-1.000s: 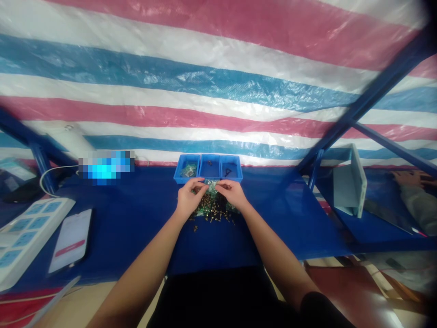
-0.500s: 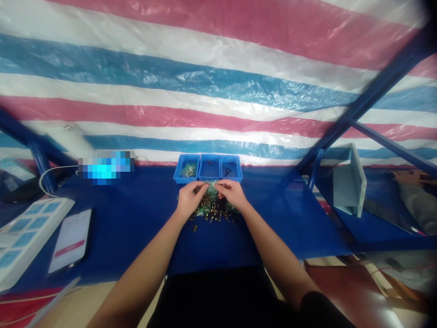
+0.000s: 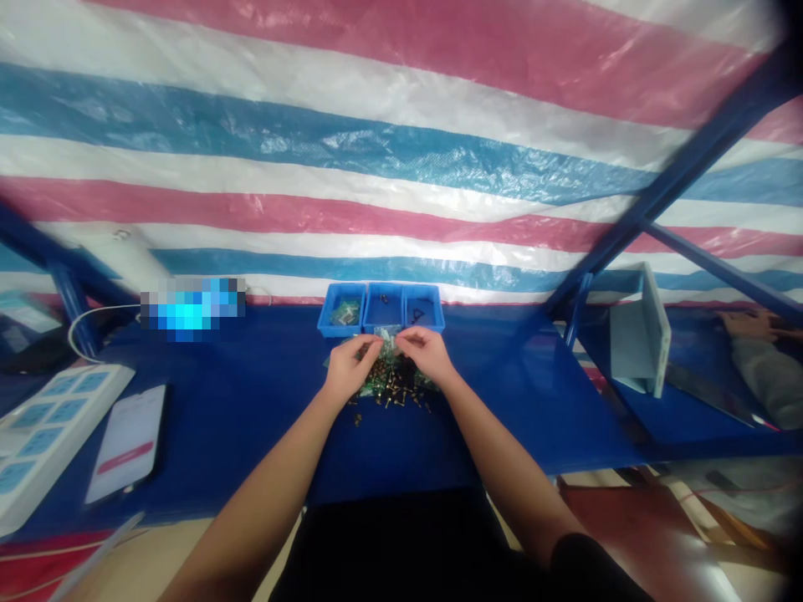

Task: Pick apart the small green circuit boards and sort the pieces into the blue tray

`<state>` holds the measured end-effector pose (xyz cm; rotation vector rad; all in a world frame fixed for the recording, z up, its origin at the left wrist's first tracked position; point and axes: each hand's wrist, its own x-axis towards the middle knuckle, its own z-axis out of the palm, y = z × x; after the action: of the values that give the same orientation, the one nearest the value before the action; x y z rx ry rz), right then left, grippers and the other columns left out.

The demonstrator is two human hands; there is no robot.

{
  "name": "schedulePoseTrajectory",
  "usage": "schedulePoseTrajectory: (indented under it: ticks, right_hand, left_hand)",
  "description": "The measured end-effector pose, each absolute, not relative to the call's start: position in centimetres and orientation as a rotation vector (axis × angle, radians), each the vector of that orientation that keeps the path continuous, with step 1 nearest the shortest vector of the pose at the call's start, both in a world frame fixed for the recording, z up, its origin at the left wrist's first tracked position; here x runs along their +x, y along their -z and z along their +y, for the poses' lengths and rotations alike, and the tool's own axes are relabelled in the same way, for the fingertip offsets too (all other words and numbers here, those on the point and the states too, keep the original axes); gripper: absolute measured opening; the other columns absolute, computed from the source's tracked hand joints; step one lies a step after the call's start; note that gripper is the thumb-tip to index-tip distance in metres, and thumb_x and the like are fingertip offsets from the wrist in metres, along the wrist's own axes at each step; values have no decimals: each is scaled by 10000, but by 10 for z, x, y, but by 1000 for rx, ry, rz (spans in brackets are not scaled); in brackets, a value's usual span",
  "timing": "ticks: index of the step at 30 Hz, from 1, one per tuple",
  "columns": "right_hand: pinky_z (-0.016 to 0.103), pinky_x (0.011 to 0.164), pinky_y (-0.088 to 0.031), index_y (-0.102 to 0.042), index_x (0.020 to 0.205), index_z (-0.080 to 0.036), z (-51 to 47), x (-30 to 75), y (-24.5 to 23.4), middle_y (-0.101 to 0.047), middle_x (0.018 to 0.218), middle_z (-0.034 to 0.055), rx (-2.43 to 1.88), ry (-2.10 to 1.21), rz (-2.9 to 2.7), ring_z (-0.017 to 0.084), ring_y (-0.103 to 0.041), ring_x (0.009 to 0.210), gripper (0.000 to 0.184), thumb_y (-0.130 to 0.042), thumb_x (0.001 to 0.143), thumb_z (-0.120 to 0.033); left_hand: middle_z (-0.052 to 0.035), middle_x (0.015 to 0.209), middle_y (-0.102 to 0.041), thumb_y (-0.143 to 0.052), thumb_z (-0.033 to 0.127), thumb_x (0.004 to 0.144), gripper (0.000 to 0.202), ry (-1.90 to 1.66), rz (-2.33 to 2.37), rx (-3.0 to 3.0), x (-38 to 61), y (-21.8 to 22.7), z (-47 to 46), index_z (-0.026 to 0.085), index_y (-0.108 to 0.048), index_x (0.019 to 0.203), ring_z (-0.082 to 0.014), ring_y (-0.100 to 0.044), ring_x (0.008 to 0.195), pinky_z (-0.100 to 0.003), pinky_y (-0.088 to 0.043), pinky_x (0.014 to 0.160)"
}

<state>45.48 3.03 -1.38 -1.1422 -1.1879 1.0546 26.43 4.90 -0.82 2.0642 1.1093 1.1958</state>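
Note:
A small clear plastic bag [image 3: 388,336] is stretched between my two hands, just in front of the blue bins. My left hand [image 3: 349,365] pinches its left edge with thumb and forefinger. On the other side, my right hand [image 3: 429,354] pinches the right edge. What the bag holds is too small to make out. Below the hands lies a pile of small brass-coloured screws [image 3: 395,389], mixed with dark pieces and greenish clear bags. A few loose screws [image 3: 357,420] lie apart at the pile's lower left.
Three blue bins [image 3: 384,316] stand behind my hands; the left one holds small bags, the right one a black piece. A phone [image 3: 127,443] and a power strip [image 3: 59,426] lie left. Another person's hand [image 3: 753,324] and a grey panel [image 3: 640,334] are right.
The clear bag has come up slightly between my fingertips and shows more plainly. Both hands stay pinched in nearly the same place.

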Motion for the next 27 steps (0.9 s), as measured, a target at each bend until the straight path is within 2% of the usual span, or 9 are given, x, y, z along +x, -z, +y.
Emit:
schedulePoseTrajectory:
  ticks: [5, 11, 16, 21, 27]
  right_hand:
    - [279, 573, -519, -540, 860, -217, 30, 453, 15, -705, 718, 9, -1168, -1107, -1132, 204, -710, 662, 387, -773, 673, -462]
    - [241, 532, -485, -599, 991, -194, 33, 456, 17, -730, 825, 41, -1165, -1176, -1080, 200, -724, 674, 400, -756, 716, -438]
    - [250, 547, -483, -670, 854, -170, 33, 456, 18, -711, 737, 37, -1133, -1151, -1165, 181, -692, 649, 315, -755, 714, -439]
    - [264, 565, -493, -685, 796, -179, 32, 455, 17, -684, 676, 19, -1131, -1100, -1210, 156, -634, 605, 299, -769, 689, -445]
    - [256, 520, -456, -715, 792, -188, 31, 457, 15, -674, 658, 10, -1170, -991, -1217, 131, -569, 535, 263, -761, 701, -430]
  left_hand:
    - [-25, 851, -723, -626, 380, 845, 202, -1244, 1139, 2053, 267, 13, 51, 218, -709, 934, -158, -631, 665, -284, -512, 695]
    - [-29, 867, -738, -662, 412, 820, 274, -1290, 1208, 1980, 268, 13, 51, 209, -644, 1002, -150, -657, 655, -280, -524, 700]
    - [-20, 853, -750, -645, 410, 842, 396, -1286, 1184, 1893, 268, 10, 52, 204, -604, 1177, -153, -693, 677, -302, -550, 770]
    - [-50, 898, -749, -657, 421, 829, 294, -1337, 1220, 1906, 267, 17, 56, 183, -720, 991, -179, -692, 735, -290, -551, 724]
    - [-38, 868, -740, -628, 391, 862, 231, -1338, 1182, 2077, 265, 18, 57, 199, -744, 916, -170, -667, 720, -278, -522, 712]
